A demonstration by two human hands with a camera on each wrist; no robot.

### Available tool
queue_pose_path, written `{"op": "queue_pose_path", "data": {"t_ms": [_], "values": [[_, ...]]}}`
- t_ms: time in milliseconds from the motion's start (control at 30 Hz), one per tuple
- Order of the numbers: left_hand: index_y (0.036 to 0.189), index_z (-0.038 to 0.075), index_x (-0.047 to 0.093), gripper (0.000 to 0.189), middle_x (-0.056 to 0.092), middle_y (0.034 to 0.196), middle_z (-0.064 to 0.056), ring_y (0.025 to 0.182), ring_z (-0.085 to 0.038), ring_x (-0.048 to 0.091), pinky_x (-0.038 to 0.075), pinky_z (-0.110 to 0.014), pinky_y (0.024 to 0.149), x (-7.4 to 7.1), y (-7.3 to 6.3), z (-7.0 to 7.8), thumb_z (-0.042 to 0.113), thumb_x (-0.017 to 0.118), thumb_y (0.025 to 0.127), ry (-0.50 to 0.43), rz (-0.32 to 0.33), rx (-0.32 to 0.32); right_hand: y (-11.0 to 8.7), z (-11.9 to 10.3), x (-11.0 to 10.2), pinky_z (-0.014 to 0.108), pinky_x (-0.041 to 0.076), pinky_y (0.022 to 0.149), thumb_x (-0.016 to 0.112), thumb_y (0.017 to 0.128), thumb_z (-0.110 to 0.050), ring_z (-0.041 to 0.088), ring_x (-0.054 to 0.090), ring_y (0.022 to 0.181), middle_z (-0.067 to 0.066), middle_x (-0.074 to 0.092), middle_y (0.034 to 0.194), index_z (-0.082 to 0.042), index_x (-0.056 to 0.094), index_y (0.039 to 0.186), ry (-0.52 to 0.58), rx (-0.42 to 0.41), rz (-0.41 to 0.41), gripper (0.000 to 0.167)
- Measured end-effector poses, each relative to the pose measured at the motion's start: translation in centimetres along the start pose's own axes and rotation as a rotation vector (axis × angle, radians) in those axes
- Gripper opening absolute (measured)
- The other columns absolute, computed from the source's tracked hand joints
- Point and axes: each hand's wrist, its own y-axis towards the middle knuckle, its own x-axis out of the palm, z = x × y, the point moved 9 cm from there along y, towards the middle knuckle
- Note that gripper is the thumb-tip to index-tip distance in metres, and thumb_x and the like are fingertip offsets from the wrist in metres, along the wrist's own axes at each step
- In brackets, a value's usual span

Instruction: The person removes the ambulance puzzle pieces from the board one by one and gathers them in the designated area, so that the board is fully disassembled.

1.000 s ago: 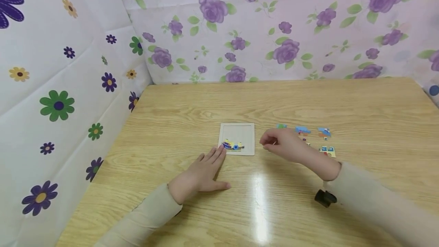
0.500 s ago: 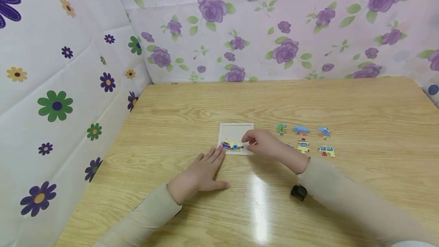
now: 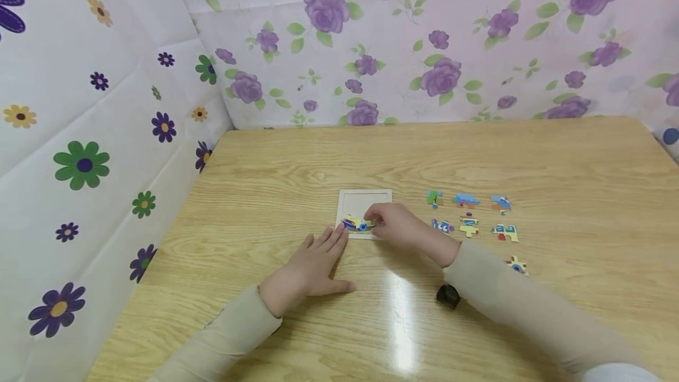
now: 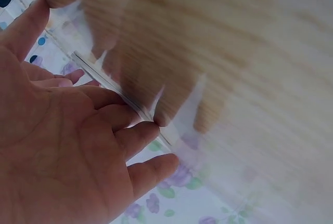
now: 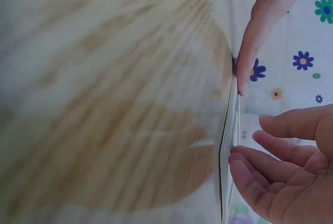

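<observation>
A square wooden puzzle tray lies on the table, with joined yellow and blue puzzle pieces along its near left side. My left hand lies flat beside it, fingers straight and their tips at the tray's near left corner. My right hand reaches over the near right part of the tray, its bent fingertips right at the end of the joined pieces. In the right wrist view, the thumb stands apart from the fingers, which touch down at the tray, and nothing shows between them.
To the right lie several loose puzzle pieces, among them a green one, a blue one and one with eyes. A wheel piece lies nearer, by the right sleeve. Flowered cloth hangs behind the table.
My right hand has moved left from beside the tray to over its near right part, uncovering loose pieces on the right. The left hand has stayed in place.
</observation>
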Motion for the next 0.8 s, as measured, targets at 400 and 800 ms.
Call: {"op": "queue_pose_path", "data": {"t_ms": [400,800], "values": [[0.152,0.006,0.016,0.098,0.009,0.16,-0.008,0.147,-0.026,0.01,0.014,-0.05,0.118,-0.6,-0.1,0.4,0.063,0.057,0.084,0.023,-0.011,-0.022,0.5,-0.5,-0.2,0.041,0.052,0.088,0.056,0.085,0.001,0.028,0.063,0.1,0.016,0.068,0.106,0.002,0.066,0.105,0.011,-0.017,0.022,0.023],[0.153,0.006,0.015,0.098,0.009,0.16,-0.008,0.147,-0.026,0.009,0.013,-0.049,0.118,-0.5,-0.1,0.3,0.062,0.058,0.084,0.0,-0.019,-0.025,1.6,-0.2,0.0,0.037,0.052,0.081,0.057,0.082,0.005,0.022,0.06,0.088,0.013,0.067,0.099,0.001,0.068,0.098,0.043,-0.01,0.024,0.02]]}}
